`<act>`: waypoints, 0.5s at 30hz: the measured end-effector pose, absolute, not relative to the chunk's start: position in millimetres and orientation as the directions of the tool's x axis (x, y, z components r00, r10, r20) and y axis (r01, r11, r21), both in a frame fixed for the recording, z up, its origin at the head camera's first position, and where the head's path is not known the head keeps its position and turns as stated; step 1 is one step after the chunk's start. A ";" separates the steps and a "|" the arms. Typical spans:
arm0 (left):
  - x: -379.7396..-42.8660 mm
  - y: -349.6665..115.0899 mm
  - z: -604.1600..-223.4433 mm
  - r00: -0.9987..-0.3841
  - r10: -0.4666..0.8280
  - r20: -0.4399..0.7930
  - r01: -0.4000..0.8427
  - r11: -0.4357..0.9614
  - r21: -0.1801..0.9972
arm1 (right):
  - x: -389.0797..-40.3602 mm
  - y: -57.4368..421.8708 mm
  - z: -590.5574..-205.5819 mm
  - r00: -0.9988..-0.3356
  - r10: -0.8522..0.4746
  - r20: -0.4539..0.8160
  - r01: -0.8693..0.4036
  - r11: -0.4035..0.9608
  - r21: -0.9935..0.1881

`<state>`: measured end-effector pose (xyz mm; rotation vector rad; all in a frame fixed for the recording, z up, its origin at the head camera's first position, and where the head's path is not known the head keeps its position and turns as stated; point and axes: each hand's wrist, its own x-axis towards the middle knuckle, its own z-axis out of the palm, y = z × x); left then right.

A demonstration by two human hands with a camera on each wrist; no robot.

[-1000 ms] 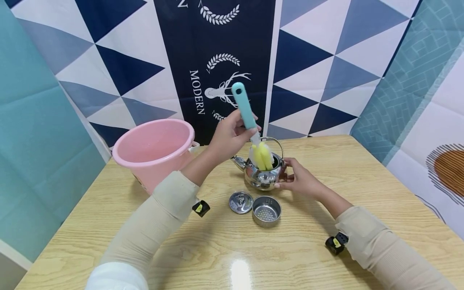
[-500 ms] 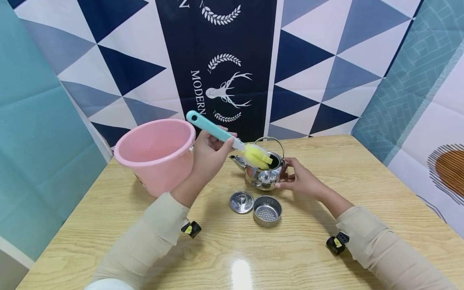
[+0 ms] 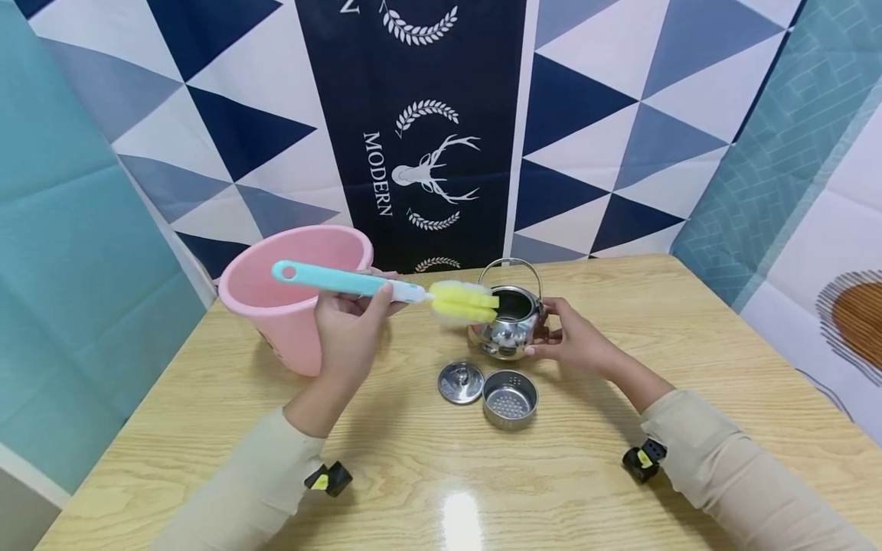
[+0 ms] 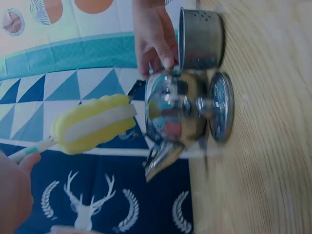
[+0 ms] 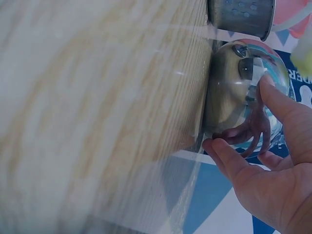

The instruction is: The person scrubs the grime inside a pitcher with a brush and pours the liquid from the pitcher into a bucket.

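Note:
My left hand (image 3: 351, 325) grips the teal handle of a bottle brush (image 3: 344, 282), held level above the table. Its yellow sponge head (image 3: 463, 301) (image 4: 92, 124) hangs just left of the open steel teapot (image 3: 508, 325) (image 4: 175, 109) (image 5: 241, 87). My right hand (image 3: 572, 340) (image 5: 273, 170) rests against the teapot's right side, thumb and fingers curved on its body. In front of the teapot lie its lid (image 3: 460, 382) (image 4: 220, 106) and a perforated steel strainer cup (image 3: 510, 398) (image 4: 201, 39) (image 5: 241, 17).
A pink plastic bucket (image 3: 292, 295) stands at the back left of the wooden table (image 3: 689, 360), close behind my left hand. A patterned blue and white cloth hangs behind the table.
My left hand has lifted the brush out of the teapot and swung it down to the left until it lies level. The right hand stays on the teapot.

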<state>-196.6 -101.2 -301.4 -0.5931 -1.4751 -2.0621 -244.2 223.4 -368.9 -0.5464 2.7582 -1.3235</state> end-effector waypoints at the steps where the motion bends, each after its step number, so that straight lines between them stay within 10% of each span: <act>1: -194.0 -106.1 -302.3 -0.748 -0.147 0.648 0.663 -0.230 0.713 | -244.5 223.6 -368.6 -0.938 -0.323 0.123 -0.299 0.578 -0.759; 15: -178.9 -144.8 -332.8 -0.605 0.168 0.778 0.785 -0.037 0.619 | -243.9 221.5 -367.9 -0.938 -0.324 0.120 -0.299 0.590 -0.750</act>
